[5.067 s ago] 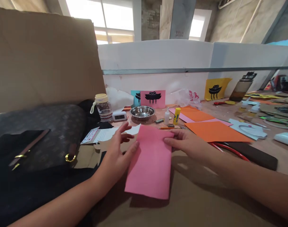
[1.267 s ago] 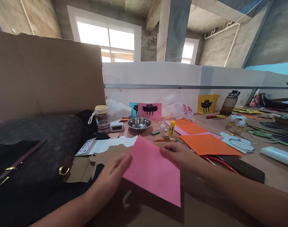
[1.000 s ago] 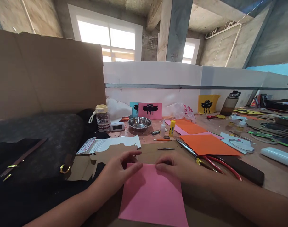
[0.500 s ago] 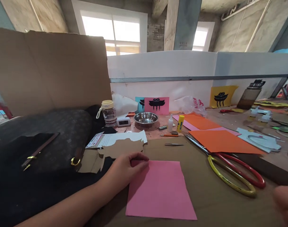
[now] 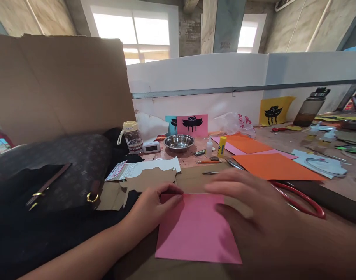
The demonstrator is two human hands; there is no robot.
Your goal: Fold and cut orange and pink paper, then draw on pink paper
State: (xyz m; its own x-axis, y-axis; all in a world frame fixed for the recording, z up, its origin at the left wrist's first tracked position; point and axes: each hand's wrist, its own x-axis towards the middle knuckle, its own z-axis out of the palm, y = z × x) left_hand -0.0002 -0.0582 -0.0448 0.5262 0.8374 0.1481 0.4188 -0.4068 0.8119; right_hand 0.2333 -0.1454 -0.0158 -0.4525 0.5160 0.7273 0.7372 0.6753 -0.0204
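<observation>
A pink sheet of paper (image 5: 195, 233) lies flat on brown cardboard in front of me. My left hand (image 5: 154, 204) grips its far left corner between thumb and fingers. Over the sheet's far right corner hovers my right hand (image 5: 253, 206), slightly blurred, thumb and fingers apart with nothing between them. Part of the large scissors (image 5: 307, 202) shows behind my right hand, a red handle loop visible and the rest mostly covered. The tweezers (image 5: 209, 172) lie just beyond my right fingertips, partly hidden.
Behind the sheet stand a metal bowl (image 5: 179, 144), a glue stick (image 5: 221, 146), a small white bottle (image 5: 209, 147) and a pencil (image 5: 205, 161). Orange paper (image 5: 277, 166) lies to the right. A dark bag (image 5: 78, 175) and torn cardboard (image 5: 151, 181) are on the left.
My right hand has come in from the right edge to above the pink paper, covering much of the scissors. My left hand keeps its hold on the paper's corner.
</observation>
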